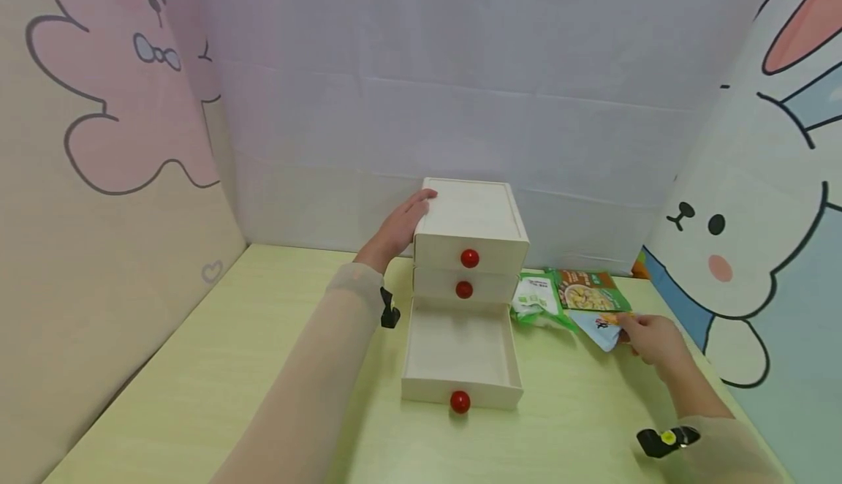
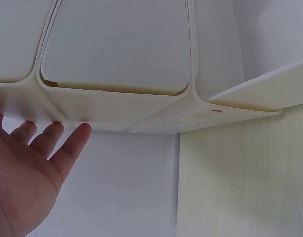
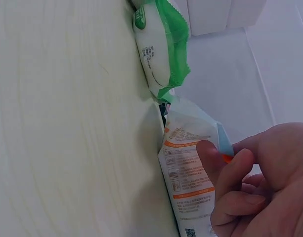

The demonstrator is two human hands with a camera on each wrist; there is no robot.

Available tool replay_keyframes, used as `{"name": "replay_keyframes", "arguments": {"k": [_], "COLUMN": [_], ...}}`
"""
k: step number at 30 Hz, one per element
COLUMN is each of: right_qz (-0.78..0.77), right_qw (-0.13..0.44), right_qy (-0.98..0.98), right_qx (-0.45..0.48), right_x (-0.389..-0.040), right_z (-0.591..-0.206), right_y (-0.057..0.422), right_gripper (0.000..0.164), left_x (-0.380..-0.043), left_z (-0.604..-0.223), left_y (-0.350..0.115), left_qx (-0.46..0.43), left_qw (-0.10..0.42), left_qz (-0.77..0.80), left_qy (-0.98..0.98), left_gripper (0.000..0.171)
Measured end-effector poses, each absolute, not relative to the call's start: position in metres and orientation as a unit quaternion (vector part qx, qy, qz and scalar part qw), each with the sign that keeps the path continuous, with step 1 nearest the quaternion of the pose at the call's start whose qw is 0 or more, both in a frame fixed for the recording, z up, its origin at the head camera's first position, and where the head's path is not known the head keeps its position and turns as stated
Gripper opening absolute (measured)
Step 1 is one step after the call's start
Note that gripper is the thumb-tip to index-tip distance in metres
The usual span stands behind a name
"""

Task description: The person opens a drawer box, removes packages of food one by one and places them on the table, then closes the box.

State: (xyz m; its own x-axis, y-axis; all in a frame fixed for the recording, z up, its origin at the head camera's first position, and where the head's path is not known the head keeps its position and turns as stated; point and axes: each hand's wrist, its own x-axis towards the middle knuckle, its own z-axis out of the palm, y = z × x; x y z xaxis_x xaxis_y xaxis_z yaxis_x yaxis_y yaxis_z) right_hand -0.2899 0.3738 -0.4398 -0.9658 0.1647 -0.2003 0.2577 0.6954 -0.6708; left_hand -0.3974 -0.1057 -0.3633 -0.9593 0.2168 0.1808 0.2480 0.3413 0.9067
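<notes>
A white drawer cabinet point(image 1: 470, 210) with red ball knobs stands on the table, its bottom drawer point(image 1: 460, 345) pulled out with a bare floor showing. My left hand point(image 1: 401, 224) rests against the cabinet's upper left side; in the left wrist view its fingers point(image 2: 72, 148) are spread and nearly straight along that side. On the right, my right hand point(image 1: 654, 338) pinches the edge of a light blue and white packet point(image 1: 595, 327). The right wrist view shows the packet's printed back point(image 3: 188, 168) between thumb and fingers.
A green and white packet point(image 1: 539, 297) lies beside the cabinet's right side. Behind the held packet is a brown and green food packet point(image 1: 588, 290). The pale table point(image 1: 263, 382) meets a white cloth backdrop point(image 1: 329, 140), with cartoon-printed panels left and right.
</notes>
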Motion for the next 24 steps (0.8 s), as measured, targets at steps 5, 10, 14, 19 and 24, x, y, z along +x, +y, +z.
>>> {"name": "replay_keyframes", "arguments": {"k": [5,10,14,19,24], "right_qz": [-0.377,-0.356,-0.349,-0.345,-0.345], "right_qw": [0.087,0.115,0.110,0.111,0.110], "right_qy": [0.916,0.922,0.926,0.927,0.926], "right_qx": [0.107,0.101,0.094,0.092,0.107], "right_x": [-0.290,-0.289,-0.287,-0.287,-0.286], "right_z": [-0.440,-0.449,-0.453,-0.454,-0.457], "right_y": [0.371,0.373,0.372,0.369,0.368], "right_gripper": [0.052,0.046,0.045,0.045,0.046], "left_x": [-0.397,-0.397,-0.397,-0.397,-0.396], "left_z": [-0.363,-0.362,-0.361,-0.362,-0.362], "left_y": [-0.106,-0.105,-0.104,-0.106,-0.106], "left_qx": [-0.153,-0.156,-0.156,-0.154,-0.156], "left_qw": [0.014,0.012,0.014,0.014,0.012], "left_qz": [-0.554,-0.557,-0.553,-0.558,-0.561], "left_qy": [-0.819,-0.816,-0.818,-0.815,-0.813], "left_gripper": [0.055,0.054,0.054,0.053,0.053]}}
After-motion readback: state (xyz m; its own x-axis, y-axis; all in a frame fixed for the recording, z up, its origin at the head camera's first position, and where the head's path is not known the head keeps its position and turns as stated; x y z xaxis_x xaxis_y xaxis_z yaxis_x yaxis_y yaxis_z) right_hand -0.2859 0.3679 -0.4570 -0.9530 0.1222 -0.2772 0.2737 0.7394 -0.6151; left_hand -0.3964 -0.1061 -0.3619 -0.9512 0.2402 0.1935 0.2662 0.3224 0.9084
